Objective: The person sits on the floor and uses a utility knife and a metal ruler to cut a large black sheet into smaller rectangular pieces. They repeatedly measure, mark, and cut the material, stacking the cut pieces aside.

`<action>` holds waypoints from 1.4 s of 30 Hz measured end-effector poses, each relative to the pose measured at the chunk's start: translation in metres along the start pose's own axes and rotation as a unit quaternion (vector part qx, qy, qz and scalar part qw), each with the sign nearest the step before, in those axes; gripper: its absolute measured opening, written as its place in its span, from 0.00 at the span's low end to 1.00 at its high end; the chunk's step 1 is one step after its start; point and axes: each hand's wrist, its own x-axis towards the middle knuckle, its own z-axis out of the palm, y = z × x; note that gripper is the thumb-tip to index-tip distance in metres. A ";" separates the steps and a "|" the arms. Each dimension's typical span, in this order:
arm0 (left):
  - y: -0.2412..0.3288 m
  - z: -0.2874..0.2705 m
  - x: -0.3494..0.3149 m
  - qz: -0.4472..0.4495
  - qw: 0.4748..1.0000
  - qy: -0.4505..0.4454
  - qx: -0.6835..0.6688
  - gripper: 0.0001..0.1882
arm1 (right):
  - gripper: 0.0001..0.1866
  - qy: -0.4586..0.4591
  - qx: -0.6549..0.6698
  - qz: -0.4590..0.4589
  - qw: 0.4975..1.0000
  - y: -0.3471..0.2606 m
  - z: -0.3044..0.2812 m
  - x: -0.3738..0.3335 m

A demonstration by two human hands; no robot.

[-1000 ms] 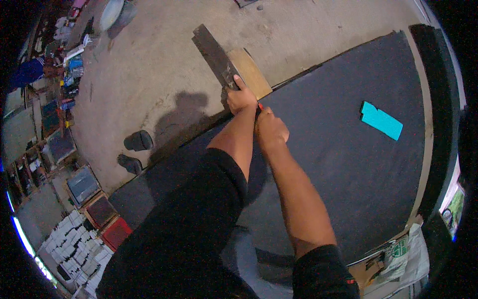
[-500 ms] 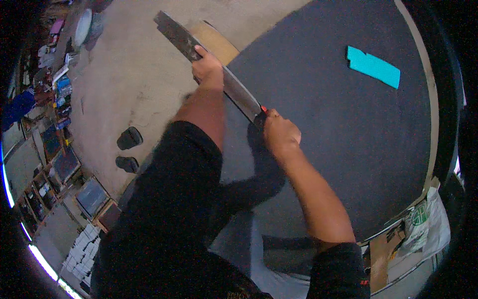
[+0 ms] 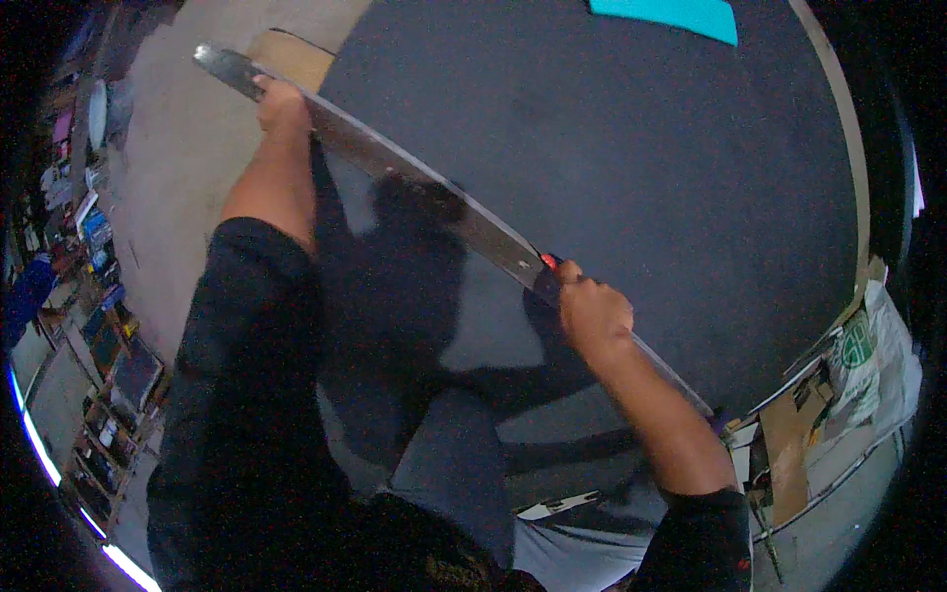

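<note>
A long metal straightedge [image 3: 404,176] lies slantwise across a large dark grey sheet [image 3: 612,158], from the far left to the near right. Toward its far end my left hand [image 3: 284,107] grips it, the thumb over the top and the other fingers partly hidden. My right hand [image 3: 598,310] is closed round a utility knife [image 3: 549,263] with a red part, held against the straightedge's long side toward its near end. The knife's tip and most of its handle are hidden. Between my hands, shadows fall across the straightedge and sheet.
A turquoise slab [image 3: 676,16] lies at the far edge of the sheet. Beside the straightedge's far end sits a tan board [image 3: 294,59]. Cardboard [image 3: 789,449] and a white sack [image 3: 881,340] stand at right; shelves with clutter [image 3: 104,424] line the left.
My right hand with the utility knife has moved along the straightedge toward me, farther from my left hand. The view has shifted, so the turquoise slab sits higher and the sandals no longer show.
</note>
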 end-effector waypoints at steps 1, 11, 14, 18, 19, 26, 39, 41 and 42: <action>0.002 0.000 -0.002 -0.023 1.000 0.003 -0.013 0.49 | 0.13 -0.002 -0.005 -0.005 1.000 0.016 0.008 -0.007; -0.008 0.012 0.014 0.128 0.989 -0.072 -0.029 0.38 | 0.13 -0.036 -0.051 0.043 0.997 0.153 0.103 -0.066; -0.010 0.011 0.029 0.151 0.985 -0.080 -0.030 0.38 | 0.14 -0.069 -0.070 0.059 0.993 0.189 0.131 -0.077; -0.021 0.013 0.040 0.178 0.979 -0.092 -0.021 0.37 | 0.16 -0.073 -0.075 0.076 0.992 0.238 0.176 -0.096; -0.024 0.013 0.041 0.185 0.978 -0.095 -0.016 0.37 | 0.17 -0.076 -0.078 0.080 0.991 0.250 0.189 -0.100; -0.042 0.040 0.061 0.229 0.967 -0.108 0.017 0.36 | 0.20 -0.106 -0.079 0.130 0.983 0.328 0.242 -0.126; -0.061 0.124 -0.007 0.610 0.694 0.152 0.351 0.34 | 0.13 0.000 -0.004 0.139 0.990 0.339 0.222 -0.049; -0.121 0.130 -0.089 0.654 0.631 0.003 0.417 0.33 | 0.13 0.009 -0.001 0.133 0.991 0.344 0.205 -0.030; -0.173 0.130 -0.142 0.691 0.592 0.042 0.413 0.32 | 0.13 0.022 0.016 0.132 0.991 0.340 0.201 -0.017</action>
